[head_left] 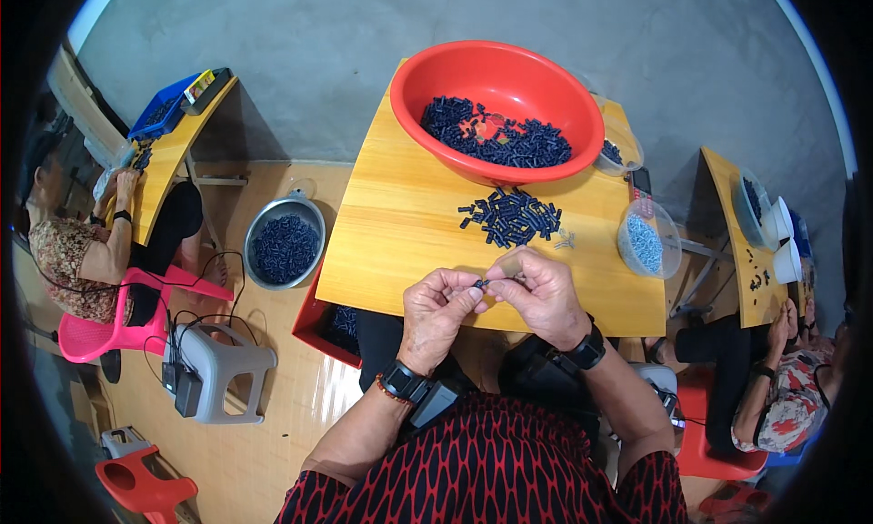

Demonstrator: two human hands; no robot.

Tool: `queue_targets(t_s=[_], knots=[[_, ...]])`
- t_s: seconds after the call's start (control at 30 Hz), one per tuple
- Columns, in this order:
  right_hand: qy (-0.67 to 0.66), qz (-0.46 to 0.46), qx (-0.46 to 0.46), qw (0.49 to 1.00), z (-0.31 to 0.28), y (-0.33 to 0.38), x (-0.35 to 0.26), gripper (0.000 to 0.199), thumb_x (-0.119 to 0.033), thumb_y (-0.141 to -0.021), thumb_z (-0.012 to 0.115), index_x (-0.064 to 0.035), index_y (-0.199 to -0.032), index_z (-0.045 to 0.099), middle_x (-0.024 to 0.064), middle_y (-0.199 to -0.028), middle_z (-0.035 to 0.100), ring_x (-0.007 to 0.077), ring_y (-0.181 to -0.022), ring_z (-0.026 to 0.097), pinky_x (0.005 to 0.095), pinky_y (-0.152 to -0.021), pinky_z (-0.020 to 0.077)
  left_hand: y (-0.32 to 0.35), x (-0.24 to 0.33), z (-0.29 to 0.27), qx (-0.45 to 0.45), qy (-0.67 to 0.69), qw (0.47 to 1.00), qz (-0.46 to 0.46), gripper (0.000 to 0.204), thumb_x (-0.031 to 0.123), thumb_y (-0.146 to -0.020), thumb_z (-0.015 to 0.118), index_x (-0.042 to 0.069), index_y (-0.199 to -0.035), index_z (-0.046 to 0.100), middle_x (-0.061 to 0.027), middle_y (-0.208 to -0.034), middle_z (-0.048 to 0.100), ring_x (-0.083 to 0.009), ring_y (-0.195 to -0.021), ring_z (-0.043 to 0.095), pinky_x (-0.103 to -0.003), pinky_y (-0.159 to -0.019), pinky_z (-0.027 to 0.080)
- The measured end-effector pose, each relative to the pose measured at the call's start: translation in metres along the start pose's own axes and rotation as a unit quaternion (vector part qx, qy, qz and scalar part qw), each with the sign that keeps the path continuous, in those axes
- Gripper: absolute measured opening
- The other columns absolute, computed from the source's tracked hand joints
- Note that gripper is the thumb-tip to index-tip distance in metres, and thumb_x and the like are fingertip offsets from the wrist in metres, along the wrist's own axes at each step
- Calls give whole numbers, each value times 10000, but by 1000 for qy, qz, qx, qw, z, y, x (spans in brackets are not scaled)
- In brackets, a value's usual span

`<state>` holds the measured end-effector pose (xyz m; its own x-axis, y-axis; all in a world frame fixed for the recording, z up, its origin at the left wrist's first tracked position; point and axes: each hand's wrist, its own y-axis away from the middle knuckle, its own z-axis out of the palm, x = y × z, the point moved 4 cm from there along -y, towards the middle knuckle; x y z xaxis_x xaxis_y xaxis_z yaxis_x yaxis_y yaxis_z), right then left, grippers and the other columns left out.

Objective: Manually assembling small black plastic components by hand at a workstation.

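Over the near part of a yellow wooden table [373,224], the left hand [435,313] pinches a small dark piece [481,284], mostly covered by fingertips. The right hand [544,292] has thumb and finger bent in at its other end; whether they grip it, I cannot tell. Beyond lies a pile of short dark tubes [512,217], then a red basin [546,80] partly hiding a clear tub [627,165]. The tabletop cuts off a red crate [326,344].
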<state>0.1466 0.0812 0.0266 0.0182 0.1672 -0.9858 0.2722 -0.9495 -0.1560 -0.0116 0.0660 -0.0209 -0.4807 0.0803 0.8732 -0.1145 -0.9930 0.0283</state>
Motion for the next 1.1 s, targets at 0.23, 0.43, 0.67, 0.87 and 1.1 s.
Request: queue_targets(t_s=[0.23,0.43,0.67,0.87,1.1], knots=[[98,-49,3,994,0,-4,-8,106,58,-859,692,35,-963,699,76,-898,647,132,-805,620,268,-707,507,1,-2,-2,-5,-9,999,-31,145,22,-912,695,-16,-1046,655,-74,-919,711,-100,-714,654,-240,-657,573],[148,-94,-9,985,-1,-7,-17,80,64,-853,681,29,-923,692,110,-890,669,182,-799,649,288,-704,521,-1,0,0,-18,-10,999,-29,140,23,-913,696,-18,-1039,652,-63,-899,698,-94,-699,640,-241,-664,572],[182,-137,-46,973,-1,-12,-26,132,106,-795,654,27,-898,681,122,-861,672,235,-775,671,315,-686,534,0,0,-2,-19,-6,999,-43,122,15,-913,693,-14,-1025,656,-58,-887,692,-94,-696,639,-239,-666,570],[238,-134,-88,958,4,-5,-20,179,107,-787,624,9,-919,695,121,-857,678,260,-765,683,330,-683,544,4,-3,-1,-13,0,999,-45,106,-24,-915,673,-12,-1019,659,-65,-897,694,-107,-713,660,-250,-659,585],[65,-51,-22,996,1,0,-5,228,18,-855,689,34,-1082,685,125,-983,676,207,-807,704,299,-705,561,2,0,1,3,14,998,-65,92,31,-934,663,-6,-1018,658,-95,-895,713,-133,-715,681,-265,-649,588]])
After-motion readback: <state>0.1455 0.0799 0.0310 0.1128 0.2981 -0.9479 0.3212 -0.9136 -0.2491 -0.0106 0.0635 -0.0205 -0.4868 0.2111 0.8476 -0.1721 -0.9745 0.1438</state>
